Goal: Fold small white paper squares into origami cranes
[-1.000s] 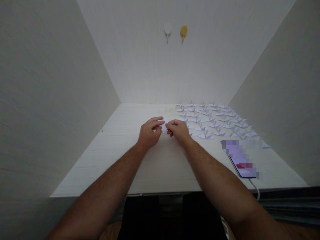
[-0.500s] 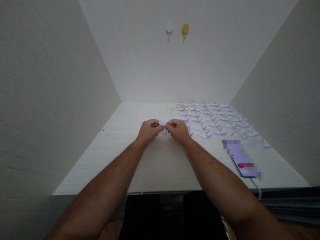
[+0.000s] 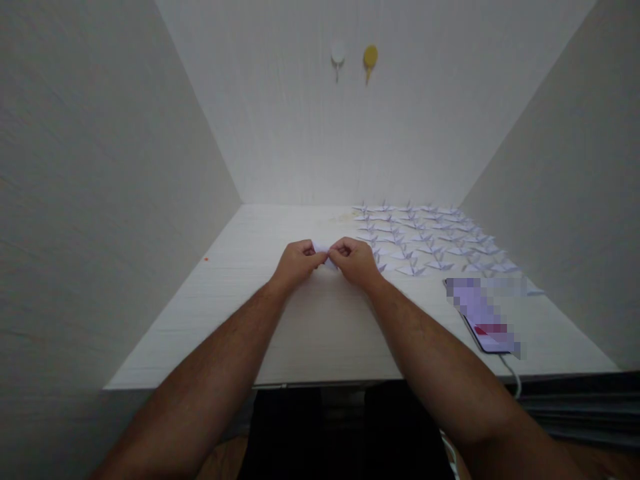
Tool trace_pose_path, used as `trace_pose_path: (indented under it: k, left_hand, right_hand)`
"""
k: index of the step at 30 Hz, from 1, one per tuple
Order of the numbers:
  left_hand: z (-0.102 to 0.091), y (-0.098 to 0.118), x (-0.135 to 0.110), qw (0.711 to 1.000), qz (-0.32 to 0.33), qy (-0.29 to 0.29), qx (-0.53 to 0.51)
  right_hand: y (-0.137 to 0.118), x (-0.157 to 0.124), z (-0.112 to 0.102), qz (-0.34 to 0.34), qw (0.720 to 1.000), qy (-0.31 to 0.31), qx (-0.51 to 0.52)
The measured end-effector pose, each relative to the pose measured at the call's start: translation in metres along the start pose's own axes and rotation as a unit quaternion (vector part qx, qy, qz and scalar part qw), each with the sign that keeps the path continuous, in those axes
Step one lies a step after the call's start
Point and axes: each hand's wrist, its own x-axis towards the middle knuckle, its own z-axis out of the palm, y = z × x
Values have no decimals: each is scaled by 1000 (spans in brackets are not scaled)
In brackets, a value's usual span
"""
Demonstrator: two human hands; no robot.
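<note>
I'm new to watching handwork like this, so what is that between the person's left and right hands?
The head view shows a small piece of white paper there, pinched between the left hand and right hand.

Around the table (image 3: 330,327): left wall (image 3: 115,187) at left edge, back wall (image 3: 295,133) at back edge, right wall (image 3: 555,180) at right edge. On back wall, well above middle of back edge: left hook (image 3: 337,53) and right hook (image 3: 370,57), side by side. On right rear part of table, in rows from back edge forward: paper cranes (image 3: 423,238). Before these, toward front right corner: phone (image 3: 474,317), then cable (image 3: 513,375) from near end over front edge. Just inside left edge: speck (image 3: 206,259). Over table's middle, left of cranes: paper (image 3: 321,247) between left hand (image 3: 298,263) and right hand (image 3: 355,259). Below front edge: legs (image 3: 287,433).
</note>
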Motion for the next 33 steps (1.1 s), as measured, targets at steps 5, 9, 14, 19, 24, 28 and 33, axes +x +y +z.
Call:
trace_pose_path:
  k: [5,9,14,19,24,28,33]
  left_hand:
    - [-1,-1,1,1000,-16,-17,3]
    - [1,-3,1,1000,-22,-5,-5]
    - [4,-1,0,999,-25,17,-43]
    - [7,1,-1,992,-42,20,-115]
    - [7,3,-2,984,-74,25,-160]
    - [7,3,-3,980,-79,25,-183]
    - [8,1,-2,979,-75,38,-186]
  right_hand:
    - [2,-1,0,-28,998,2,-51]
    - [4,-2,1,-42,997,19,-61]
    - [3,-3,0,-89,992,26,-88]
    - [6,-4,-1,-137,984,23,-111]
    - [6,-4,-1,-178,975,24,-130]
    - [5,-4,-1,-198,972,26,-122]
    - [4,-5,-1,-191,975,25,-115]
